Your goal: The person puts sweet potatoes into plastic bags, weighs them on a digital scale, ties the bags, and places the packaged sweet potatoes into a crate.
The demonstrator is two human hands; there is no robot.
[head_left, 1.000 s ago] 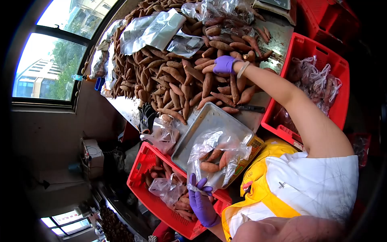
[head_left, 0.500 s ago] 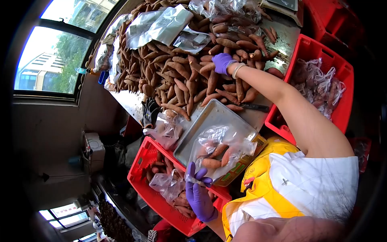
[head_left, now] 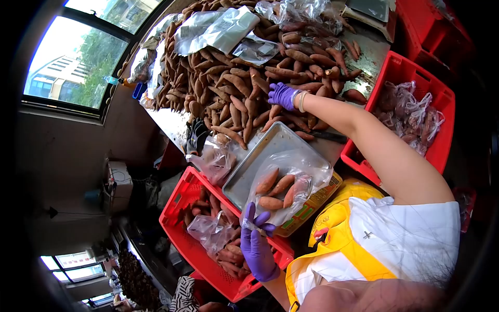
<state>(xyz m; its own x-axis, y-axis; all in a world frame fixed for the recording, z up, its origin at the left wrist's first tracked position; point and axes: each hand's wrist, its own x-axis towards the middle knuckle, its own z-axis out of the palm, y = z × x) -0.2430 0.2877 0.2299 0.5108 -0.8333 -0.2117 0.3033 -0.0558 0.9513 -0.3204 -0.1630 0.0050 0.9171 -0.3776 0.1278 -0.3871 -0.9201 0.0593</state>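
My left hand (head_left: 255,247), in a purple glove, is closed with the fingers pinching the edge of a clear plastic bag (head_left: 318,162). The bag lies open on a metal tray (head_left: 249,162) and holds several sweet potatoes (head_left: 266,180). Resting on a large pile of loose sweet potatoes (head_left: 236,83), my purple-gloved right hand (head_left: 283,96) has its fingers curled downward. Whatever is under those fingers is hidden from view. A yellow scale (head_left: 310,205) sits beneath the tray.
A red crate (head_left: 179,200) with sweet potatoes and bags stands lower left. Another red crate (head_left: 448,125) holds tied bags at the right. Plastic sheets (head_left: 228,28) lie on the pile. A dark glove (head_left: 196,136) and a bagged bundle (head_left: 214,162) lie beside the tray.
My right hand has moved across the pile, closer to the tray. The view has shifted slightly. The bag's sweet potatoes show more plainly, while my left hand keeps its pinch.
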